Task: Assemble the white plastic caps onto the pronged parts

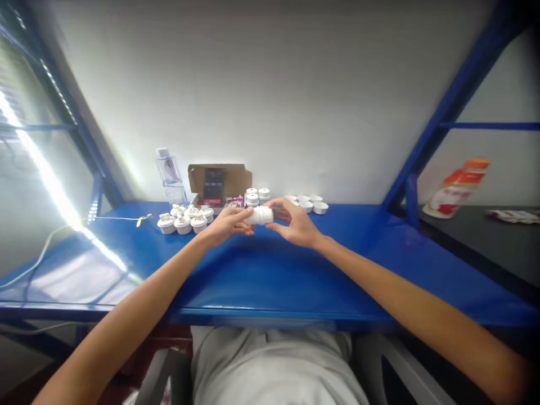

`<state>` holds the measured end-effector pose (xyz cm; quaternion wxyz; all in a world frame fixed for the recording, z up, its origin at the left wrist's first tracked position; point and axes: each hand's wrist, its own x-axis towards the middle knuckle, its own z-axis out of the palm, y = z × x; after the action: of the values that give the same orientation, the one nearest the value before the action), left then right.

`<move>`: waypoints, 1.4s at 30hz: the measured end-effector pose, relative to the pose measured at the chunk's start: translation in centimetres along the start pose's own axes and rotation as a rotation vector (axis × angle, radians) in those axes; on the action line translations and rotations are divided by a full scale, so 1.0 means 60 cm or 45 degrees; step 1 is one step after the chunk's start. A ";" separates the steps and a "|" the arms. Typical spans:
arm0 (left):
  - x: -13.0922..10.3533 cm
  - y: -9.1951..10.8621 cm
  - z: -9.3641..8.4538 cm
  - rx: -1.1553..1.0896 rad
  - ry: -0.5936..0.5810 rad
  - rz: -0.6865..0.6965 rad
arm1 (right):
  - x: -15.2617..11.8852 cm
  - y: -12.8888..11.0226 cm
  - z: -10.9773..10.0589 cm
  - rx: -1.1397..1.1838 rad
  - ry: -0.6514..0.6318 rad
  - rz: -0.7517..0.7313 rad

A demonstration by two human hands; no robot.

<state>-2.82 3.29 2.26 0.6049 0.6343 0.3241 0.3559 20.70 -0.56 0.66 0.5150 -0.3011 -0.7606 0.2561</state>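
A white cylindrical plastic part [260, 215] with a ridged section is held sideways above the blue table, between my two hands. My left hand [231, 224] is closed on its left end, thumb on top and fingers beneath. At the right end, my right hand [294, 221] curls its thumb and fingers around the rim. Left of my left hand stand several white round parts with small raised pieces on top [183, 225]. Behind my right hand are several white open cups [320, 207]. Stacked white round pieces [252, 198] sit just behind the held part.
An open cardboard box [196, 176] with a dark device [214, 185] stands near the wall, beside a clear bottle [171, 177]. A white cable [113, 218] crosses the left side of the blue table [270, 275]. An orange-capped bottle [455, 191] stands at right, beyond a blue frame post [411, 197].
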 end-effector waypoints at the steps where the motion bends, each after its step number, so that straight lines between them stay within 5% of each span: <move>1: -0.001 0.000 0.001 0.043 -0.025 0.037 | 0.000 0.002 -0.001 -0.010 0.006 0.041; 7: -0.005 0.002 0.009 0.227 -0.054 0.274 | -0.001 0.017 0.000 0.073 0.034 0.229; 17: -0.013 0.018 0.015 0.185 -0.034 0.049 | -0.010 -0.004 0.003 -0.489 0.031 -0.500; 22: -0.014 0.013 0.020 0.241 -0.057 -0.096 | -0.011 -0.004 0.003 -0.584 -0.054 -0.633; 27: -0.011 -0.003 0.039 0.310 -0.008 -0.013 | -0.018 -0.006 0.013 -0.517 -0.046 -0.426; 35: -0.002 -0.018 0.059 0.691 0.383 0.236 | -0.030 -0.003 0.043 -0.375 0.145 -0.155; 42: -0.006 -0.017 0.071 0.853 0.330 0.348 | -0.023 0.009 0.045 0.042 0.185 0.258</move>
<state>0.62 0.73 1.17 0.2651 0.7839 0.4087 0.3850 18.67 -1.39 -1.48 0.5451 -0.3858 -0.6826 0.2968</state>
